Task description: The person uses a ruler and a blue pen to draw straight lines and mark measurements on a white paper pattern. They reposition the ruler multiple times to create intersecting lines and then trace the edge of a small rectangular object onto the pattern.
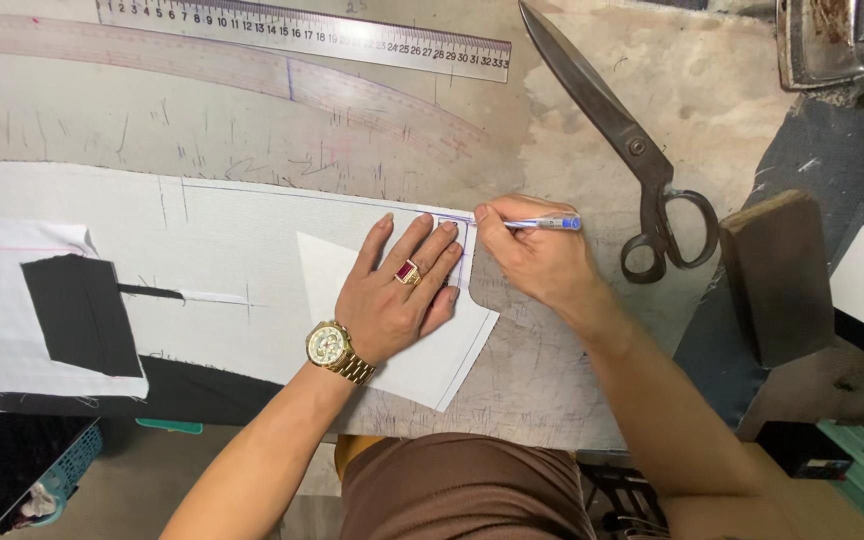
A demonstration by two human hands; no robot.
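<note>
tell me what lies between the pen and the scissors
Nothing: between the pen in the right hand and the scissors, the head view shows only bare, marked table.

Both forearms are bare — no sleeves show. The left hand (392, 300) wears a gold ring with a square red stone (408, 272) and a gold metal-link wristwatch (336, 352) (pale round dial). Near the bottom edge, a brown garment (462, 490) covers the lap.

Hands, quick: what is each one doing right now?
Left hand: open, pressed flat on the white paper pattern.
Right hand: closed on a blue pen, tip at the pattern's edge.
</note>
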